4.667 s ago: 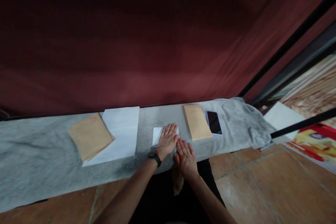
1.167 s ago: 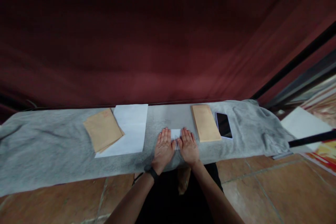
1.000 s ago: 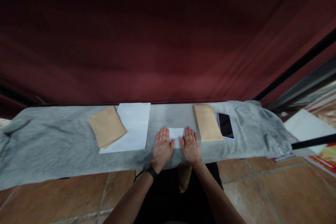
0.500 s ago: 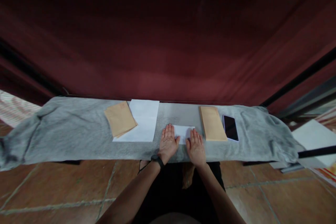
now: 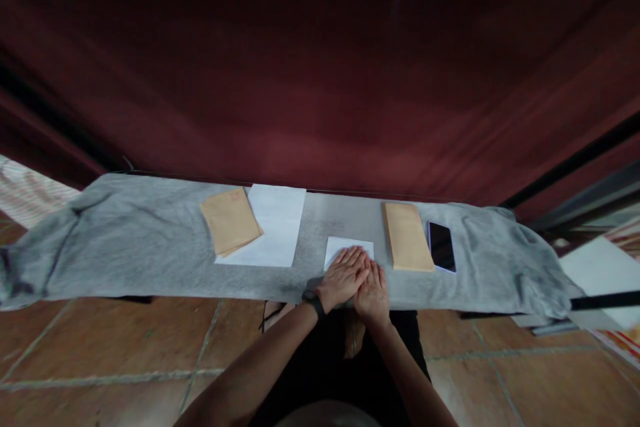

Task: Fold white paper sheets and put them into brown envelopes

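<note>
A small folded sheet of white paper (image 5: 345,243) lies on the grey cloth in front of me, its lower part covered by my hands. My left hand (image 5: 345,277) is flat on it, fingers outstretched, and partly overlaps my other hand. Beside it, my right hand (image 5: 373,293) also lies flat with fingers extended over the paper's right side; the left fingers hide some of it. To the right is a stack of brown envelopes (image 5: 409,237). Farther left, a few brown envelopes (image 5: 230,221) rest on larger white sheets (image 5: 277,223).
A smartphone (image 5: 442,247) with a dark screen lies right of the envelope stack. Grey cloth (image 5: 140,240) covers the narrow table. A dark red panel (image 5: 320,113) rises directly behind the table. White board-like material (image 5: 607,273) is at the far right.
My left hand has moved right from the paper's left edge, across the paper and onto my right hand. The paper's upper left part is now uncovered.
</note>
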Motion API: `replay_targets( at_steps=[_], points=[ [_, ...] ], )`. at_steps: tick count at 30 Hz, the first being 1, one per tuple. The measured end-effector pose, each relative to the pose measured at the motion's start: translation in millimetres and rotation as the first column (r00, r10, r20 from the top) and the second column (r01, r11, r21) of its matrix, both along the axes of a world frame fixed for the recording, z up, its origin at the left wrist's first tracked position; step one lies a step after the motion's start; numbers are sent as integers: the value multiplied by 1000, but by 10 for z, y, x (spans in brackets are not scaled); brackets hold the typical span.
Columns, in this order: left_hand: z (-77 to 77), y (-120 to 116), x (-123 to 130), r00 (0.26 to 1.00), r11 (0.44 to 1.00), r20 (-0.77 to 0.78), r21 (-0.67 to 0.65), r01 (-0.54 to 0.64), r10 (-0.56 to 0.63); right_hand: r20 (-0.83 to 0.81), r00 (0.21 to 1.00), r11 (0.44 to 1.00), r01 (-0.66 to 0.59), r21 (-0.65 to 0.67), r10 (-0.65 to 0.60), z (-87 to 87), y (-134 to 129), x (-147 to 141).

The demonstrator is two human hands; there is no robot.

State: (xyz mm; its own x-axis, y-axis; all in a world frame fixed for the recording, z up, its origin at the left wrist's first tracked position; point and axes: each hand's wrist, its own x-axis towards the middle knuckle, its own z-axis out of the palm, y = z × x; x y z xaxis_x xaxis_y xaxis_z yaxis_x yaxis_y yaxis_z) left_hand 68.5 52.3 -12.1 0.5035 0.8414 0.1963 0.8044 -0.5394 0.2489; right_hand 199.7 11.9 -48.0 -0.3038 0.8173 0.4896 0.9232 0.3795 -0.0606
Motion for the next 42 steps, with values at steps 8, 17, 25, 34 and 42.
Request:
replay_targets(
  at_steps=[8,17,25,34,42],
  points=[
    [-50,242,22,998,999,-40,-12,-50,50,63,998,998,-25,50,22,40,-23,8],
    [-84,138,-209,980,979,-30,46,-197,199,-3,1000,998,16,-57,-16,47,5,2],
    [-88,37,-351,955,956,-40,17,-292,293,-50,998,998,21,-54,-24,10,10,3],
    [52,-180,-526,987,988,-54,42,-150,152,-47,999,998,21,-54,-24,-28,16,12],
    [158,-428,-661,993,994,-60,15,107,-106,-40,999,999,19,-42,-21,-29,-4,29]
  ],
)
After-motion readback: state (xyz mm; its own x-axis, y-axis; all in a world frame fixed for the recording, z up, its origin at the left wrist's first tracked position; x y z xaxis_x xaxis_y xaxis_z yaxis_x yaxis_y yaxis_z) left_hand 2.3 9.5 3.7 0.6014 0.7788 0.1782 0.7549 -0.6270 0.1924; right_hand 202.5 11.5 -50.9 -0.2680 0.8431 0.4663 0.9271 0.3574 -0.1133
